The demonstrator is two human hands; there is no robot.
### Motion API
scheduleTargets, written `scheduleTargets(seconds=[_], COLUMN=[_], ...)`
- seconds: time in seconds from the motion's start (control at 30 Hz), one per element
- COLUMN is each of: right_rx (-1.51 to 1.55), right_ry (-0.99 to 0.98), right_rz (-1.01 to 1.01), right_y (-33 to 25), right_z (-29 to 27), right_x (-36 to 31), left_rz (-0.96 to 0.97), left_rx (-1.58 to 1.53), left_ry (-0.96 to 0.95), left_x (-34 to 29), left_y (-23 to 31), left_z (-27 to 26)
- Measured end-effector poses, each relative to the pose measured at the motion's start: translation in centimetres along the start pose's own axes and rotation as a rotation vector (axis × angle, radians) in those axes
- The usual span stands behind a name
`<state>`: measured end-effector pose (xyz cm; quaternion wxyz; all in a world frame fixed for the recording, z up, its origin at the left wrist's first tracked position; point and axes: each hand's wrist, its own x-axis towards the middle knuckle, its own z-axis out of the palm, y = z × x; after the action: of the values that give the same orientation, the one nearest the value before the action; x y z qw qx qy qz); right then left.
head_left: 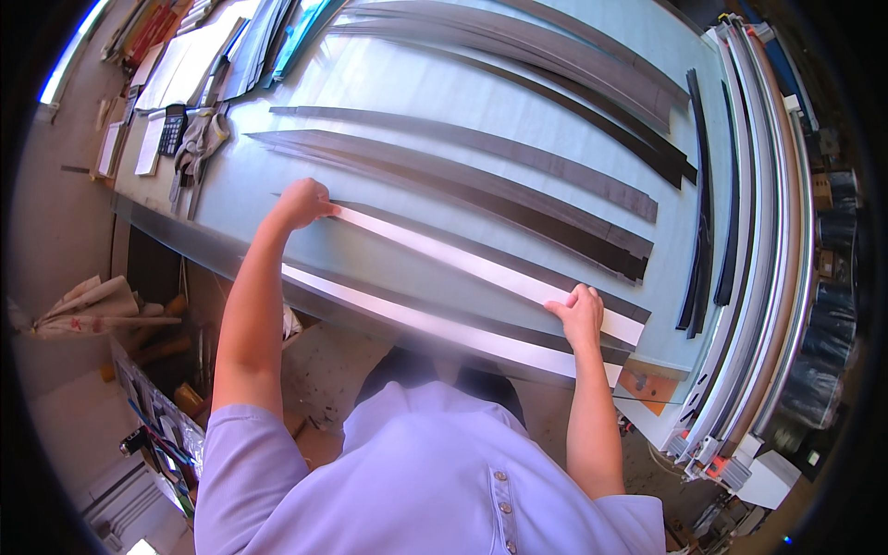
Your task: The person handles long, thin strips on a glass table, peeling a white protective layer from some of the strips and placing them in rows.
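Note:
A long white strip [444,256] runs slantwise across the glass-like table top, lying along a dark grey strip [518,250] of flat material. At its far left end my left hand [303,203] is closed, fingertips pinching the strip. Toward its right end my right hand [580,314] has thumb and fingers closed on the same strip. Nearer to me, along the table's front edge, lies a second white strip [416,319], also beside dark grey material. Several more dark grey strips [481,190] lie roughly parallel beyond my hands.
Grey work gloves [201,139], a calculator [173,129] and papers [185,69] sit at the table's left. Dark strips [700,203] hang near the right edge, before a long rail-like machine [754,231]. Crumpled cloth [88,305] lies lower left.

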<state>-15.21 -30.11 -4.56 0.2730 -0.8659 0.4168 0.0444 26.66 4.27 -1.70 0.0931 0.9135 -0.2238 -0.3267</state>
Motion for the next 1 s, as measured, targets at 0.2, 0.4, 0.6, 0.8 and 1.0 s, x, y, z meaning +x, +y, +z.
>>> scheduleTargets(seconds=[0.2,0.4,0.6,0.8,1.0], right_rx=[0.005,-0.011,-0.031,-0.018,-0.028], right_ry=[0.005,-0.010,-0.012,0.031,0.081], right_rz=[-0.012,0.004,-0.009,-0.044,-0.055], right_y=[0.0,0.1,0.2,0.6,0.5], right_z=[0.1,0.0,0.0,0.5,0.7], right_x=[0.0,0.3,0.9,1.1,0.6], left_rz=[-0.005,0.001,-0.271,-0.163,0.062], left_rx=[0.058,0.293,0.003,0.149,0.172], left_ry=[0.010,0.227,0.156,0.798,0.529], left_x=[-0.1,-0.3,-0.7,-2.0,-7.0], left_y=[0.3,-0.8,-3.2,-3.3,7.6], left_z=[-0.1,0.8,-1.1,2.2,12.5])
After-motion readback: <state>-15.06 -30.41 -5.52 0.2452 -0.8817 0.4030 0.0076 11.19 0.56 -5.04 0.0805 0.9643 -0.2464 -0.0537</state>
